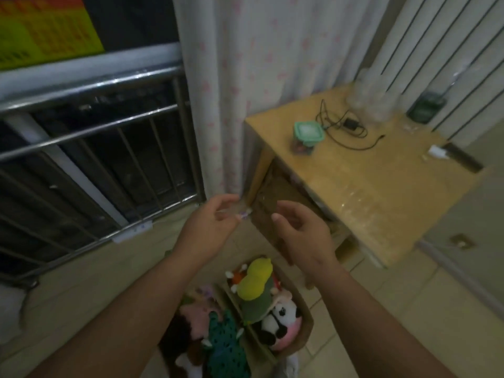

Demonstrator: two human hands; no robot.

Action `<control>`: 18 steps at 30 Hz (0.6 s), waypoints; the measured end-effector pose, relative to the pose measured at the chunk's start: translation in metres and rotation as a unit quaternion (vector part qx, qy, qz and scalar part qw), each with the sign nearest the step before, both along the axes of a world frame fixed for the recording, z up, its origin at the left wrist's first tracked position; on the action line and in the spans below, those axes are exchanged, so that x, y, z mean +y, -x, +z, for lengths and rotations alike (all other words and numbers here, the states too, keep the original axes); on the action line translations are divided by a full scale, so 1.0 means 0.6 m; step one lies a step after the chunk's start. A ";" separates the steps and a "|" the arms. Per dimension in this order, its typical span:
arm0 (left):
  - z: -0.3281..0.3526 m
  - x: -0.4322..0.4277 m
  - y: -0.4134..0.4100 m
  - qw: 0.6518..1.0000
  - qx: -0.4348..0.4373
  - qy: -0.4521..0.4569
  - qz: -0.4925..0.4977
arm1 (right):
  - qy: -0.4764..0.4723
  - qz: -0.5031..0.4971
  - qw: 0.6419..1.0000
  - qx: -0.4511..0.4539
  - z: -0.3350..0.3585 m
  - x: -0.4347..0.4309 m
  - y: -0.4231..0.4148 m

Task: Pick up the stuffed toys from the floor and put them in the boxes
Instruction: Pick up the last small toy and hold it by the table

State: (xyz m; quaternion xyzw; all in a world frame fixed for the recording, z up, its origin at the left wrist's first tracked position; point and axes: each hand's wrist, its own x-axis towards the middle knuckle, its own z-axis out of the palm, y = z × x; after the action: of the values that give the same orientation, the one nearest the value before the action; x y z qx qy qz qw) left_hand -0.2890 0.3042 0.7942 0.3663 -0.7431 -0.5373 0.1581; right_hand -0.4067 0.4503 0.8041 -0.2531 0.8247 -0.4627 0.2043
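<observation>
The stuffed toys sit in two cardboard boxes (pixel 306 315) on the floor at the near centre of the view. The right box holds a yellow-and-green toy (pixel 256 282) stacked over a panda toy (pixel 281 320). The left box holds a pink toy (pixel 193 315) and a green spotted toy (pixel 223 342). Both boxes appear full to the rim, and the toys stand above the walls. No loose toy shows on the visible floor (pixel 395 309).

Both hands hang above and beyond the boxes.
- The right hand (pixel 302 233) is relaxed, fingers loosely spread, and holds nothing.
- The left hand (pixel 215 222) has loosely curled fingers. A small pale purple item (pixel 244 214) lies at its fingertips. Blur prevents confirming whether it is pinched.

This raised, empty posture suggests a pause between placements.

Clearances:
- The table (pixel 368 186) edge overhangs just to the right of the boxes.
- The curtain (pixel 231 105) hangs at the far side.
- The metal railing (pixel 95 126) closes the left side.
- Open floor lies near right, the likely route for reaching further toys.
</observation>
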 end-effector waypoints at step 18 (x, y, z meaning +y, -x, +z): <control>0.180 -0.034 -0.217 0.991 0.074 0.068 -0.092 | 0.085 -0.098 0.988 0.084 0.170 0.000 -0.262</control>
State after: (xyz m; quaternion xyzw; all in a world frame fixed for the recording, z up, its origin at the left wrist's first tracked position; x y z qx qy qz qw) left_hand -0.1585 0.2839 0.9023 0.2436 -0.7950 -0.5232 0.1869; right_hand -0.2494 0.4501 0.9061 -0.2257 0.8171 -0.5264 0.0661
